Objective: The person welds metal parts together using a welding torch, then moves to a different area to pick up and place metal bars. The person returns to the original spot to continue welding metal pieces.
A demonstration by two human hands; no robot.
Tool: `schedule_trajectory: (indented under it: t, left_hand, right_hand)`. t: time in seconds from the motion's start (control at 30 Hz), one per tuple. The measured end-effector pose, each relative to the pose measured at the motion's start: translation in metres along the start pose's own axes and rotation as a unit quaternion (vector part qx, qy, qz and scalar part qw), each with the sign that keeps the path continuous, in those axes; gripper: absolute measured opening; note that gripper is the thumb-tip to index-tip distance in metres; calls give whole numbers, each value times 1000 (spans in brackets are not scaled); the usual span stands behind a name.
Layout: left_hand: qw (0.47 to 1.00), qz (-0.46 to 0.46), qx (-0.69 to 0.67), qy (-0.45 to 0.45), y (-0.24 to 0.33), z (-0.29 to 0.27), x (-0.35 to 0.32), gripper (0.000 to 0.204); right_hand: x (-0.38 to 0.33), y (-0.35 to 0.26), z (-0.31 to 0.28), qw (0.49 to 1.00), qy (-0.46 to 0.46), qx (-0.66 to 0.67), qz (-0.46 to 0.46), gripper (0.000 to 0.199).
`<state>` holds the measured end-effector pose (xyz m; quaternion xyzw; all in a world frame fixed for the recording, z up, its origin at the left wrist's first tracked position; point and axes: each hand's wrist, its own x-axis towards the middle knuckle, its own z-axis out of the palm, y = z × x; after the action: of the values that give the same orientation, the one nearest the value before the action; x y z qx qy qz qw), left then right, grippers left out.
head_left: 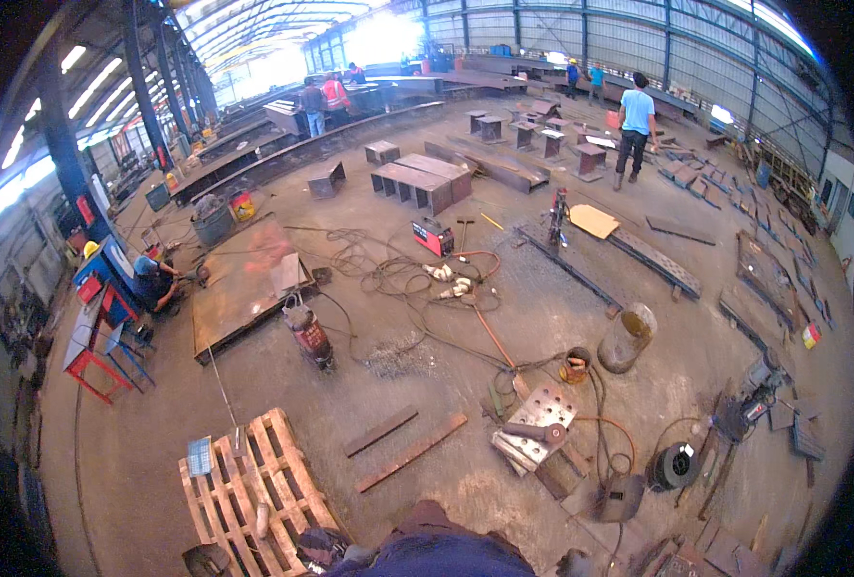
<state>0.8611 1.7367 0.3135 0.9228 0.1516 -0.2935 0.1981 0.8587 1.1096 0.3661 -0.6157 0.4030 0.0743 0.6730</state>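
Neither of my hands shows in the head view. Only my dark blue clothing (437,550) reaches in at the bottom edge. Nearest to me on the concrete floor are a wooden pallet (254,490) on my left, two flat steel bars (403,447) ahead, and a perforated steel plate (542,413) with a hammer-like tool lying on it to my right. A dark welding mask (619,495) and a black wire spool (675,466) lie further right.
Tangled cables (398,279) run across the floor to a red welding machine (434,236). A large rusty steel plate (244,284) lies on the left with a red cylinder (310,332) beside it and a crouching worker (158,279). A person in a blue shirt (636,120) stands far off.
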Motion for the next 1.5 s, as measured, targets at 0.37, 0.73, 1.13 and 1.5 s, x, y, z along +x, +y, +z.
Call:
schedule_trajectory:
  t: [0.37, 0.73, 1.13, 1.5]
  left_hand:
    - [994, 39, -96, -22, 129, -129, 114, 63]
    - [934, 69, -170, -307, 235, -196, 238, 30]
    - [937, 170, 63, -300, 419, -171, 216, 35]
    - [882, 312, 103, -337, 541, -25, 26, 41]
  right_hand:
    - [-70, 78, -34, 967, 183, 155, 90, 21]
    - [-249, 151, 189, 855, 353, 335, 178, 19]
    - [-317, 216, 383, 830, 408, 235, 299, 24]
    - [-388, 267, 183, 726, 509, 411, 211, 29]
